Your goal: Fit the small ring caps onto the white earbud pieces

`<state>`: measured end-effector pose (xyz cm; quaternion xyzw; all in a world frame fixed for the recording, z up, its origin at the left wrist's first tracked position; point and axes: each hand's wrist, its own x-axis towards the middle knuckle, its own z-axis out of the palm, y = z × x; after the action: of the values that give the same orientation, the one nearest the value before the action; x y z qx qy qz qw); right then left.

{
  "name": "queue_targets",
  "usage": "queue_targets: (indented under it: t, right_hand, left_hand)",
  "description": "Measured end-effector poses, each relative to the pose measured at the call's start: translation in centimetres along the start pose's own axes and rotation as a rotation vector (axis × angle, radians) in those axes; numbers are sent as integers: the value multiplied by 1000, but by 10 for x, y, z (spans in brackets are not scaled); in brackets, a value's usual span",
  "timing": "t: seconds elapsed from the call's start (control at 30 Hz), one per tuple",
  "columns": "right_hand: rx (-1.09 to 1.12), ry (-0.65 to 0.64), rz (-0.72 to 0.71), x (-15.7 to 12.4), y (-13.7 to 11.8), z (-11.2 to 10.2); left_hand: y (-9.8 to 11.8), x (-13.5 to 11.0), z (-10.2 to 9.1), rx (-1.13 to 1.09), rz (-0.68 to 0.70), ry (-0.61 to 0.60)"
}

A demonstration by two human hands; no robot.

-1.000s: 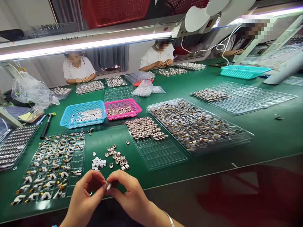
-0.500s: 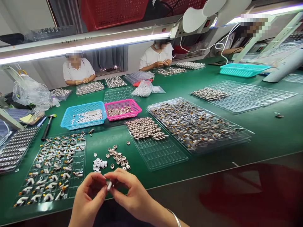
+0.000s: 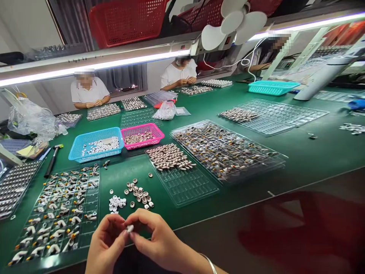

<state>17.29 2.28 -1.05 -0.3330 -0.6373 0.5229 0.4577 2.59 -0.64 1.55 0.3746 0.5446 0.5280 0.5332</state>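
**At the near desk (image 3: 313, 156) edge: left hand (image 3: 107, 239) and right hand (image 3: 155, 238) pinch one small white part (image 3: 130, 228)**

Hands meet fingertip to fingertip. Thumb and forefinger of each are closed on the small white part, held in the air just above the desk edge. Can't tell if it's one piece or two pressed together.

Just beyond the hands: loose white caps (image 3: 116, 203) and, beside them, loose tan rings (image 3: 139, 192) on the desk. Plenty in both heaps.

Left of the left hand: clear grid tray (image 3: 90, 233) holding white elbow pieces (image 3: 53, 206) with yellow ends. Most cells are filled and the corner nearest the hands is bare. My read: mostly loaded, not full.

Ahead-right of the right hand: second clear tray (image 3: 188, 186), with tan pieces (image 3: 169, 156) only in its far rows and the near rows bare. Further right, a big tray (image 3: 285, 156) crowded with mixed parts.

Farther out: blue basket (image 3: 74, 148) with white bits, pink basket (image 3: 158, 134) just beside it, hammer (image 3: 50, 163) off to the left. Across the desk, one person (image 3: 88, 93) and another person (image 3: 178, 72) sit at their own trays.
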Motion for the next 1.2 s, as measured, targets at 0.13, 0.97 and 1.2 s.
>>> queue_targets:
  t: [0.13,0.97,1.2]
  right_hand:
    - [-17,0,8,0,-3,-1]
    - [-106,46,-26,-6,9,-6]
    - [-193,41,-61,-9,12,-11]
  left_hand:
    - [-3,0,-2,25,17,-1]
    - [3,12,-14,575,374,-170]
    - [-7,6,-14,853,658,-112]
